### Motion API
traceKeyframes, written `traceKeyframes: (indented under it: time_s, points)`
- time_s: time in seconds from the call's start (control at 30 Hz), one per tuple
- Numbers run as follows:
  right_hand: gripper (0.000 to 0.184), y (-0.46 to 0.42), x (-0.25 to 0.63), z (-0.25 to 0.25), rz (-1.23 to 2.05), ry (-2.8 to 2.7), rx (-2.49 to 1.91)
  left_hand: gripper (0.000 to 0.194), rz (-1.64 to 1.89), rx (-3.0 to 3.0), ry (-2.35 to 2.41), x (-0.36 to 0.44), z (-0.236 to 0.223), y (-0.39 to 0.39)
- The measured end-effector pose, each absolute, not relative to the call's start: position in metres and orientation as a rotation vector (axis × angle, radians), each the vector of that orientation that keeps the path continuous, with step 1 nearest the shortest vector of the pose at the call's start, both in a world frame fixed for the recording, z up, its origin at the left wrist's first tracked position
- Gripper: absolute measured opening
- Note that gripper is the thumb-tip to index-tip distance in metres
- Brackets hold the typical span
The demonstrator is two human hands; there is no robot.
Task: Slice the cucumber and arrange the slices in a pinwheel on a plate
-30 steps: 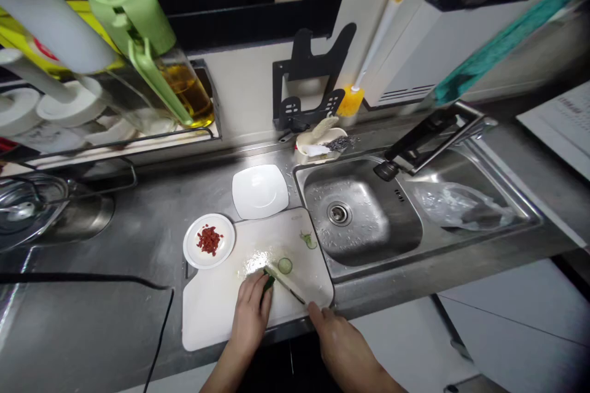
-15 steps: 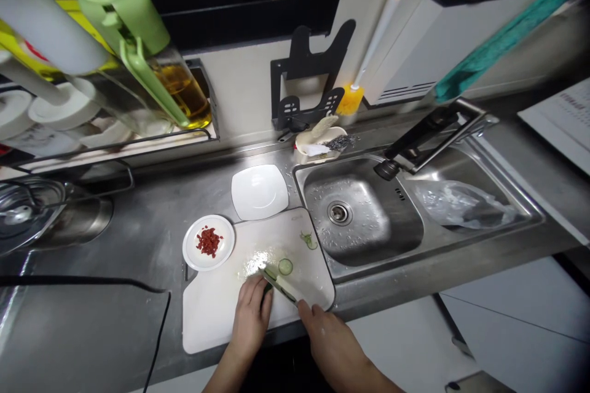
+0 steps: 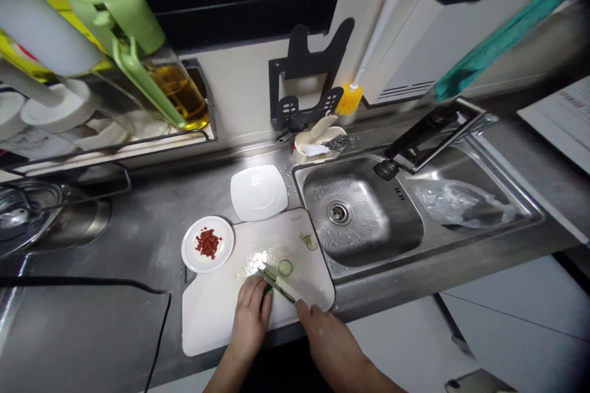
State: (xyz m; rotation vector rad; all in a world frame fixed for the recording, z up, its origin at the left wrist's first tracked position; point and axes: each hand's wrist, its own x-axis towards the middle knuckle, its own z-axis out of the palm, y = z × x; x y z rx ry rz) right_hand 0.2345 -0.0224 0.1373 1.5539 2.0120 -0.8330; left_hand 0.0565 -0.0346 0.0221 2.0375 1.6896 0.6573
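Observation:
On the white cutting board (image 3: 216, 313), my left hand (image 3: 251, 310) is closed over a cucumber, most of it hidden under the fingers. My right hand (image 3: 329, 334) grips a knife (image 3: 279, 285) by its handle, with the blade angled up and left against the cucumber beside my left fingertips. A round cucumber slice (image 3: 285, 268) lies flat just beyond the blade. Some green trimmings (image 3: 308, 241) rest near the board's right edge. The board is wet around its middle.
A round plate of chopped red pieces (image 3: 193, 252) overlaps the board's left corner. Behind the board stands a white square plate (image 3: 258, 193). To the right are the sink (image 3: 369, 196) and black faucet (image 3: 405, 138). An oil bottle (image 3: 157, 80) stands on the left shelf.
Almost nothing differs. Both hands, the knife and the cucumber slice keep their places, while the view has shifted very slightly.

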Motion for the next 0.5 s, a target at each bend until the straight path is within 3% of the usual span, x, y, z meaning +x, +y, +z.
traceKeyframes:
  time_s: [0.5]
  points:
    - [0.041, -0.0167, 0.2314, 0.1267, -0.776, 2.098, 1.499, 0.025, 0.662, 2.023, 1.680, 0.0571, 0.0244, -0.0328]
